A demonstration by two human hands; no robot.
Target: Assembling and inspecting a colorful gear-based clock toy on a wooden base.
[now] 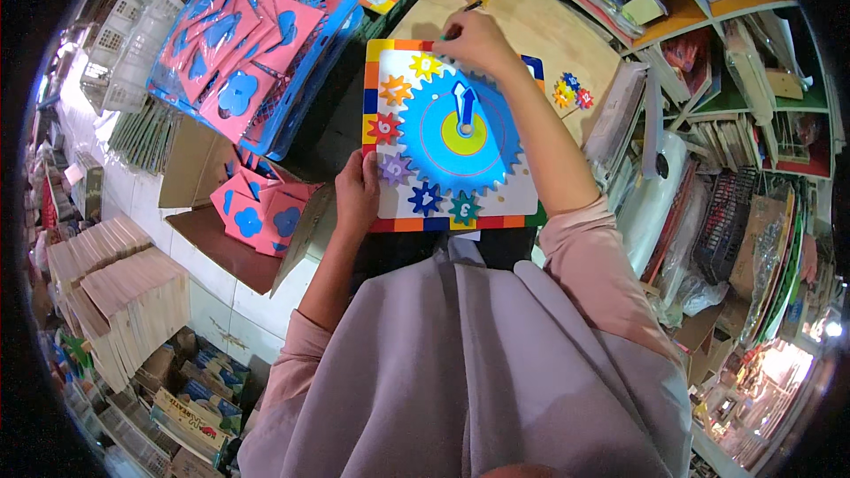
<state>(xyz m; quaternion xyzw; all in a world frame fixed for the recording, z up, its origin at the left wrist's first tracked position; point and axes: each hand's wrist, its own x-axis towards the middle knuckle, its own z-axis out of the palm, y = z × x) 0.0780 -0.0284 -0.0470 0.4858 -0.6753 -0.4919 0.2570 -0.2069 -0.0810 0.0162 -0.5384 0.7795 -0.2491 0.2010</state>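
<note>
The left hand [356,195] is gripping the gear clock board [447,137] while the right hand [474,40], curled, is pinching something small at its top edge.

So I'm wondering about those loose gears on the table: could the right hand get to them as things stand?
Probably yes. The right hand rests at the puzzle board's top edge, and the loose gears lie just beside the board on bare table, with nothing between. The left hand holds the board's left edge.
</note>
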